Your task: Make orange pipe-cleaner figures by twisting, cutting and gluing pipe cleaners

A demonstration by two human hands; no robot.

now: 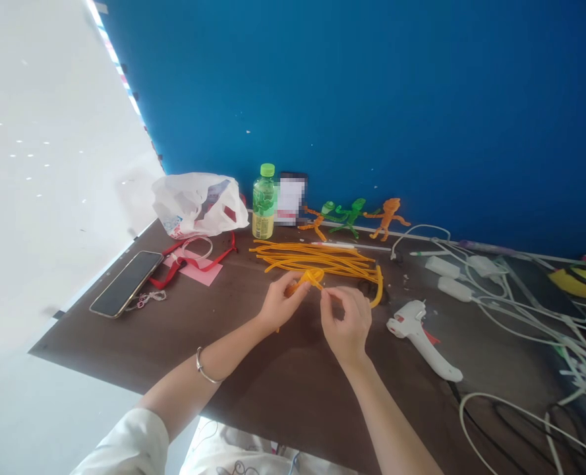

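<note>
Over the middle of the dark table, a coiled yellow-orange pipe cleaner [313, 274] is held between both hands. My left hand [283, 300] grips its body with thumb and fingers. My right hand [347, 320] pinches a strand at its right side between thumb and forefinger. Just behind the hands lies a bundle of loose yellow-orange pipe cleaners [322, 258]. Farther back, several twisted figures stand by the wall: an orange figure [387, 216], a green figure [354, 216] and an orange one with a green head [316, 223].
A white glue gun [424, 340] lies to the right, near tangled white cables and chargers [453, 289]. At left are a phone [127, 284], pink paper [201, 267] with red ribbon, and a plastic bag [198, 204]. A green-capped bottle [263, 204] stands at the back.
</note>
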